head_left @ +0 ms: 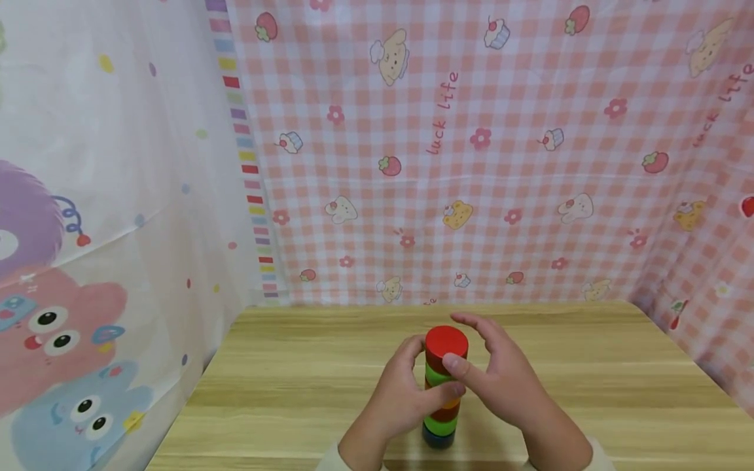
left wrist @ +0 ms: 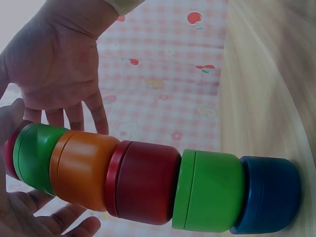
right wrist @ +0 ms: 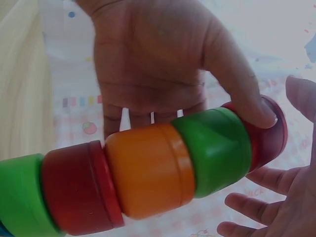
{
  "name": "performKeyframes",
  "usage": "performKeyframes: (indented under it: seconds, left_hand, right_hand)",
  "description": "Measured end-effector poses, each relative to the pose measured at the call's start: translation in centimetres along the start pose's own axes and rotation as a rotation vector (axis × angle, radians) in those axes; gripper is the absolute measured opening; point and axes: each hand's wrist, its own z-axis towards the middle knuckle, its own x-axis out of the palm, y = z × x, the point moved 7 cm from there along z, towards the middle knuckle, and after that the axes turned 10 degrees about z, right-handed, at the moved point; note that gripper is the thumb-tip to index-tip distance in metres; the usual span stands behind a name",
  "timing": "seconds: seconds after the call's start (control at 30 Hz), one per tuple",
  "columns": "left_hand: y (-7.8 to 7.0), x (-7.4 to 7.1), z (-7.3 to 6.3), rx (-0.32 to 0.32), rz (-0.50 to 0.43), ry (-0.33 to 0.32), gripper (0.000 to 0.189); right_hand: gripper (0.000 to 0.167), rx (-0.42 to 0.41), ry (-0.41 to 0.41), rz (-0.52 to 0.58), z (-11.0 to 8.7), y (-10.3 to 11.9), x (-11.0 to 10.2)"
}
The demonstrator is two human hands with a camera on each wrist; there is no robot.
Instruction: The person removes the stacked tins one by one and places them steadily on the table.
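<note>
A single upright stack of round, lidded wooden-looking jars stands on the table. From the bottom come a blue jar [left wrist: 269, 195], a light green jar [left wrist: 215, 190], a dark red jar [left wrist: 148, 182], an orange jar [left wrist: 84, 163], a green jar [right wrist: 215, 153] and a red jar [head_left: 446, 341] on top. My left hand [head_left: 396, 396] is at the stack's left side; its thumb touches the red jar in the right wrist view, and its extended fingers pass partly hidden behind the stack. On the other side my right hand [head_left: 503, 369] is spread around the top, fingers extended and thumb near the red jar.
The light wood-grain table [head_left: 283, 392] carries the stack near its front. A pink checked cloth [head_left: 365, 144] with cartoon prints hangs behind and along the right. At the left hangs a white cloth [head_left: 153, 275] with cartoon monsters.
</note>
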Motion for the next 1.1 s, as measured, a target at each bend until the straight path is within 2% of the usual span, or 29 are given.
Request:
performKeyframes:
  seconds: [0.33,0.5,0.77,1.1]
  left_hand:
    - [0.31,-0.19,0.03,-0.034,-0.022,-0.016,0.057]
    - [0.32,-0.08,0.11,-0.018,-0.045,-0.016,0.055]
    - [0.20,0.24,0.02,0.010,-0.067,-0.005,0.054]
    - [0.21,0.42,-0.06,0.027,-0.083,-0.002,0.045]
  right_hand:
    - [0.053,0.027,0.012,0.037,-0.29,-0.26,0.29]
    - [0.051,0.031,0.004,0.034,-0.29,-0.29,0.41]
    - [0.048,-0.020,-0.019,0.039,-0.21,0.05,0.36]
    - [0.041,-0.016,-0.018,0.070,-0.24,0.06,0.73]
